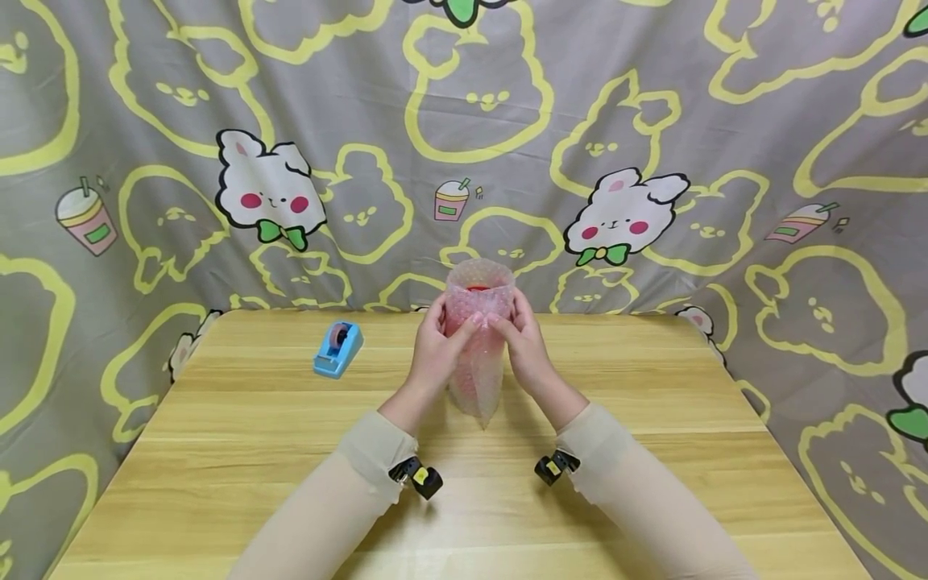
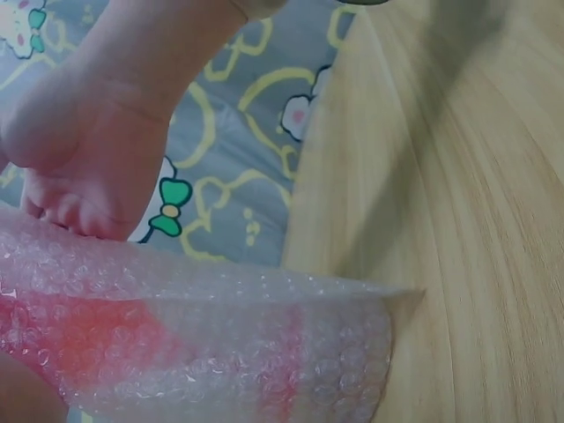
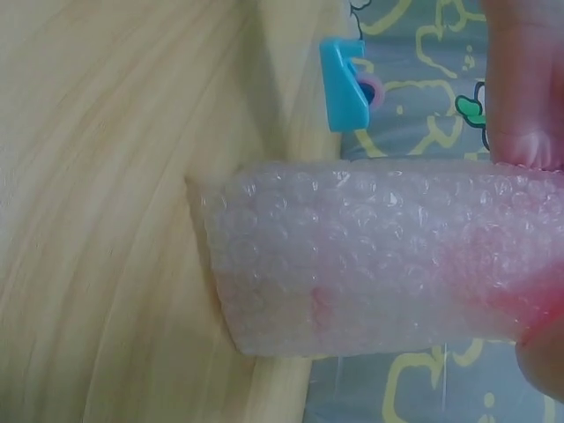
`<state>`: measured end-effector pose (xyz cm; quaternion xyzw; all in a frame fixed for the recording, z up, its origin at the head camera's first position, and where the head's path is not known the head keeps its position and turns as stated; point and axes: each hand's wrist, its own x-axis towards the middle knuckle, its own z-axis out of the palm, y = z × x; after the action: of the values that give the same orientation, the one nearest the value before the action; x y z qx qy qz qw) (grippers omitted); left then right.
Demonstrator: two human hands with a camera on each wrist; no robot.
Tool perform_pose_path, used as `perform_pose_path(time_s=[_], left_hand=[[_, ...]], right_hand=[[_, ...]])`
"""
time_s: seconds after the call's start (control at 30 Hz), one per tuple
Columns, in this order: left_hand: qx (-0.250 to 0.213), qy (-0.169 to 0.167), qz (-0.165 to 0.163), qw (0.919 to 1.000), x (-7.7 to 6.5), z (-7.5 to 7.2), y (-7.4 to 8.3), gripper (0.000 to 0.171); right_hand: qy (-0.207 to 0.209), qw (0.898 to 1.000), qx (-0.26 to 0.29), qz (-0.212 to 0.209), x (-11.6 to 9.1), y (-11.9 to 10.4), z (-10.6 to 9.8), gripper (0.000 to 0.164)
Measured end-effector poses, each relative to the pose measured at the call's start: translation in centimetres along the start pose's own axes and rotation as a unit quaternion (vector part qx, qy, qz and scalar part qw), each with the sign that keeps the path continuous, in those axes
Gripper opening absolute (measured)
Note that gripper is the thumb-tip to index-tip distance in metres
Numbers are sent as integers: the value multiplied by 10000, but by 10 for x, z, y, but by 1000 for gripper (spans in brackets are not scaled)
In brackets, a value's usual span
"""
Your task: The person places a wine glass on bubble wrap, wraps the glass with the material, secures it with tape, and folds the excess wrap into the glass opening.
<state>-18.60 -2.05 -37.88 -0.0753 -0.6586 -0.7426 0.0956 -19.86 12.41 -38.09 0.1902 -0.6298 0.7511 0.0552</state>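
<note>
A piece of clear bubble wrap point(image 1: 474, 374) is rolled into an upright tube around a pink-red object whose kind the wrap hides. A red edge point(image 1: 478, 288) shows inside the tube's open top. My left hand point(image 1: 437, 342) grips the tube from the left, and my right hand point(image 1: 528, 342) grips it from the right. Both thumbs meet on the near side, pinching the wrap. In the left wrist view, the bubble wrap point(image 2: 238, 352) has a loose edge running to a pointed corner. Its lower end point(image 3: 256, 291) is near the wooden tabletop in the right wrist view.
A blue tape dispenser point(image 1: 338, 350) with a pink roll of tape stands on the wooden table point(image 1: 239, 451), left of the hands. Behind the table hangs a grey cartoon-print curtain point(image 1: 377, 121). Dark wrist cameras point(image 1: 426, 480) are strapped at both cuffs.
</note>
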Motion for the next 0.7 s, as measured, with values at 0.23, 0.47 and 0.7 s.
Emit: perform_pose_path(time_s=[0.23,0.47,0.7], left_hand=[[-391,19,-147,9991,1,1,1,63],[-1084,7,-216,9939,-1,4,7,61],[-1287,115,-325,9911,-2,7,8,60]], right_hand=[[48,10000,62,-52,-1,-2,2,59],[-7,10000,-62,5,-3,-4,3,56],[58,9999,-6,146,-5,-3,7,55]])
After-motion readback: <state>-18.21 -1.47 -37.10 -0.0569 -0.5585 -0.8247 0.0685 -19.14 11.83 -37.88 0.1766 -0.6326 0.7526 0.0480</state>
